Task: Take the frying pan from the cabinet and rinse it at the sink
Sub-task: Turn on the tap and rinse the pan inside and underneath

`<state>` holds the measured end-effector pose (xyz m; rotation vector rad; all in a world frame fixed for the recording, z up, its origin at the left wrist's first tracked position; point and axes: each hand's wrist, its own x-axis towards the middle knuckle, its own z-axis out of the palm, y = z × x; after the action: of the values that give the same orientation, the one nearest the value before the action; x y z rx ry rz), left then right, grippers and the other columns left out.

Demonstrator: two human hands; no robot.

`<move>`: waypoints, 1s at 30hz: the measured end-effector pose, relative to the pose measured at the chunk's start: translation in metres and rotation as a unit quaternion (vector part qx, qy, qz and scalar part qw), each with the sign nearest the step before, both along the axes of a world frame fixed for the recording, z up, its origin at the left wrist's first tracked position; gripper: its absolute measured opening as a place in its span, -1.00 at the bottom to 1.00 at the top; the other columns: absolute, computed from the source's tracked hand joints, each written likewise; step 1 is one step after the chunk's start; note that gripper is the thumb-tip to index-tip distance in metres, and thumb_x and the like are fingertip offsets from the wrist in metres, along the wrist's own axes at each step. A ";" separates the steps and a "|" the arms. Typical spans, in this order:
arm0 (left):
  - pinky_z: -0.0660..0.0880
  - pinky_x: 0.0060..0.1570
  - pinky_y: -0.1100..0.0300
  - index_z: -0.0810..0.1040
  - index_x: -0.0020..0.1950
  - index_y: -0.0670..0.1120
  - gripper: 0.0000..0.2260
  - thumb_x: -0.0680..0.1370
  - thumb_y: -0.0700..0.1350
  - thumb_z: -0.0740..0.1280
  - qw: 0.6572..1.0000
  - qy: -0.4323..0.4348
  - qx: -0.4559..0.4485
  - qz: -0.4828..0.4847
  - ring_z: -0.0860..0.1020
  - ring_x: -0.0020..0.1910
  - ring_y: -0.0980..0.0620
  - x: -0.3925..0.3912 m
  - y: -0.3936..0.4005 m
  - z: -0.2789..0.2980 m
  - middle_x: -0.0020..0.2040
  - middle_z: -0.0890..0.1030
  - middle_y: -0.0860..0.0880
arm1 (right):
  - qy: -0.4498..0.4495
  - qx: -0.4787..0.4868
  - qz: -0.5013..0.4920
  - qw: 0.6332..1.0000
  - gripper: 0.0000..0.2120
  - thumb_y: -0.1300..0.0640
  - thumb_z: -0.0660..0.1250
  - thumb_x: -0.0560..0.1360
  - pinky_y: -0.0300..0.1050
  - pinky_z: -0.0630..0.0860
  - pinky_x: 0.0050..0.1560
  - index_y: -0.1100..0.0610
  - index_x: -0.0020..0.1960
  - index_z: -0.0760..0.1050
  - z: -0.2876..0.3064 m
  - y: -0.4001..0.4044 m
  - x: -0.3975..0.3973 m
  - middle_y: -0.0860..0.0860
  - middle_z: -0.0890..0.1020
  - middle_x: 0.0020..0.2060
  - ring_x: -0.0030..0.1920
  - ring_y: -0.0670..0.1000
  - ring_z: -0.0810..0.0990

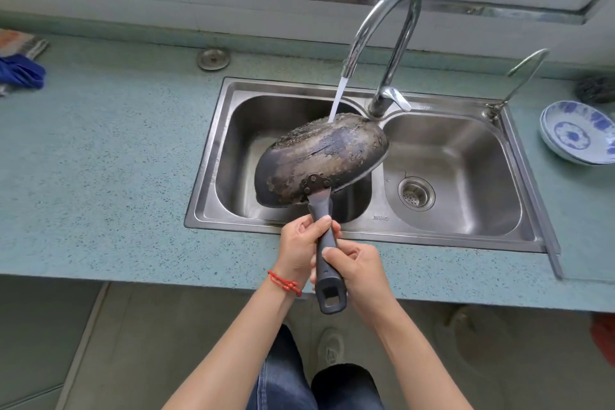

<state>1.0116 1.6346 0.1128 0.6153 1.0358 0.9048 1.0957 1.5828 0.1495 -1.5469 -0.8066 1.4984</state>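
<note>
Frying pan (321,158) held over left basin of sink (529,176), blackened underside up, tilted so stream from faucet (386,40) meets far rim and drains. Left hand (301,248) and right hand (357,271) both wrapped tight around handle (327,263), steadying weight.

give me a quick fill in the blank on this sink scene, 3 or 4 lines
1. Both hands, left hand and right hand, grip the frying pan by its ____.
2. The pan is turned so its scorched ____ faces the camera.
3. Water from the faucet falls on the pan over the ____ basin of the sink.
4. The blue-and-white bowls sit on the counter to the ____ of the sink.

Missing words: handle; underside; left; right
</note>
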 end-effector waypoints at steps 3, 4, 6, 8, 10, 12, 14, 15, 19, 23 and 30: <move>0.50 -0.38 0.24 0.53 -0.29 -0.19 -0.81 0.51 -0.25 0.23 0.995 -0.080 -0.055 0.029 0.54 -0.44 0.09 0.005 -0.003 0.000 -0.44 0.59 -0.01 | -0.058 -0.006 0.011 0.998 -0.61 0.18 0.26 0.28 -0.05 0.36 -0.29 0.57 -0.22 0.41 0.004 0.004 0.002 0.22 0.49 -0.38 -0.35 0.11 0.43; 0.53 -0.37 0.25 0.51 -0.25 -0.22 -0.83 0.51 -0.25 0.21 0.992 -0.103 -0.070 0.036 0.55 -0.43 0.09 0.006 -0.003 0.000 -0.43 0.59 -0.02 | -0.076 -0.010 0.020 0.997 -0.67 0.22 0.27 0.32 -0.11 0.35 -0.33 0.56 -0.24 0.41 0.006 0.004 0.003 0.20 0.48 -0.39 -0.36 0.08 0.42; 0.54 -0.37 0.26 0.49 -0.21 -0.24 -0.85 0.52 -0.26 0.19 0.985 -0.137 -0.091 0.045 0.56 -0.43 0.10 0.008 -0.004 0.003 -0.43 0.59 -0.03 | -0.107 -0.016 0.033 0.994 -0.80 0.32 0.26 0.39 -0.23 0.28 -0.45 0.46 -0.33 0.45 0.009 0.004 0.004 0.16 0.45 -0.42 -0.43 0.01 0.37; 0.54 -0.37 0.25 0.48 -0.19 -0.25 -0.86 0.53 -0.27 0.18 0.983 -0.147 -0.097 0.046 0.56 -0.43 0.10 0.008 -0.003 0.005 -0.43 0.58 -0.03 | -0.123 -0.015 0.038 0.992 -0.82 0.31 0.26 0.38 -0.25 0.23 -0.51 0.37 -0.36 0.47 0.012 0.005 0.004 0.14 0.42 -0.46 -0.49 -0.05 0.31; 0.54 -0.37 0.26 0.48 -0.20 -0.25 -0.85 0.53 -0.26 0.18 0.986 -0.134 -0.090 0.040 0.56 -0.43 0.09 0.008 -0.002 0.006 -0.43 0.58 -0.03 | -0.128 -0.014 0.038 0.991 -0.72 0.19 0.27 0.31 -0.20 0.22 -0.45 0.46 -0.36 0.41 0.014 0.006 0.004 0.14 0.40 -0.46 -0.45 0.00 0.32; 0.54 -0.36 0.26 0.49 -0.23 -0.24 -0.85 0.52 -0.26 0.21 0.989 -0.120 -0.077 0.038 0.55 -0.41 0.08 0.010 -0.002 0.008 -0.43 0.57 -0.03 | -0.112 -0.005 0.029 0.993 -0.58 0.11 0.26 0.23 -0.12 0.25 -0.36 0.54 -0.30 0.37 0.016 0.006 0.006 0.16 0.41 -0.44 -0.38 0.04 0.34; 0.52 -0.35 0.26 0.52 -0.28 -0.22 -0.84 0.50 -0.26 0.24 0.994 -0.093 -0.054 0.037 0.53 -0.40 0.07 0.012 -0.001 0.010 -0.43 0.58 -0.03 | -0.071 0.002 0.014 0.997 -0.46 0.03 0.29 0.19 -0.01 0.31 -0.28 0.58 -0.24 0.37 0.017 0.006 0.010 0.21 0.46 -0.40 -0.35 0.11 0.39; 0.51 -0.36 0.27 0.53 -0.29 -0.22 -0.83 0.49 -0.25 0.26 0.995 -0.078 -0.044 0.036 0.53 -0.42 0.07 0.013 0.000 0.012 -0.43 0.59 -0.03 | -0.047 0.003 0.008 0.999 -0.43 0.01 0.30 0.18 0.03 0.33 -0.26 0.58 -0.22 0.38 0.017 0.006 0.012 0.25 0.47 -0.38 -0.34 0.15 0.40; 0.41 -0.53 0.30 0.62 -0.38 -0.12 -0.76 0.48 -0.18 0.31 0.999 -0.026 -0.031 0.024 0.46 -0.55 0.08 0.007 0.002 0.013 -0.44 0.62 -0.03 | 0.043 0.024 -0.012 0.999 -0.58 0.11 0.30 0.27 -0.08 0.42 -0.37 0.54 -0.28 0.45 0.015 0.006 0.011 0.28 0.53 -0.40 -0.39 0.18 0.44; 0.48 -0.43 0.28 0.65 -0.27 -0.13 -0.87 0.38 -0.10 0.36 0.995 -0.058 -0.082 0.000 0.53 -0.47 0.07 0.000 0.003 0.016 -0.38 0.66 -0.05 | 0.116 0.034 -0.008 0.993 -0.76 0.19 0.22 0.33 -0.19 0.50 -0.49 0.35 -0.31 0.56 0.012 0.004 0.002 0.20 0.59 -0.46 -0.51 0.05 0.53; 0.27 -0.67 0.32 0.57 -0.45 -0.11 -0.69 0.49 -0.17 0.28 0.999 -0.004 -0.020 -0.025 0.32 -0.71 0.10 -0.003 -0.001 0.020 -0.51 0.57 -0.06 | 0.127 0.026 0.046 0.990 -0.79 0.12 0.28 0.34 -0.21 0.51 -0.45 0.24 -0.31 0.60 0.012 -0.001 0.007 0.18 0.61 -0.42 -0.47 0.04 0.56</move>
<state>1.0081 1.6341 0.1329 0.6008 1.0253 0.8411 1.1031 1.5820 0.1615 -1.2633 -0.7691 1.6886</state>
